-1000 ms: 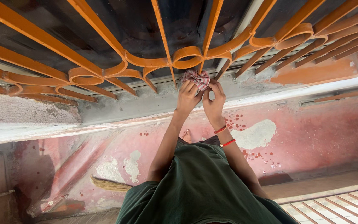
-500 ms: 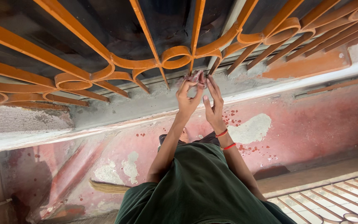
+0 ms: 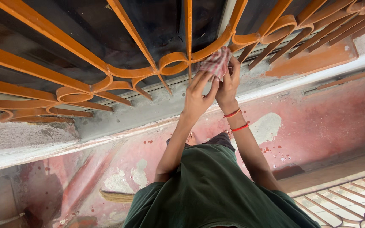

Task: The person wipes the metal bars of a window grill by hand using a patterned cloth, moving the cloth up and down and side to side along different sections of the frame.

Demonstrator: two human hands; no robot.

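Checked cloth point(image 3: 215, 62) partly hidden behind right hand point(image 3: 228, 86) and left hand point(image 3: 197, 98) fingers, at twelve o'clock of both. Orange window grille point(image 3: 106, 69) cut off at top and both side edges. Broom bristles point(image 3: 115, 196) at eight o'clock, handle hidden behind green shirt point(image 3: 208, 190).

no packages, no labels, no signs, no screens in view

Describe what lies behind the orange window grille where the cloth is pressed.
Behind the orange grille sits dark, reflective window glass. The checked cloth, held by the left hand and right hand, covers one curved bar, so that part of the bar and the glass behind it are hidden.
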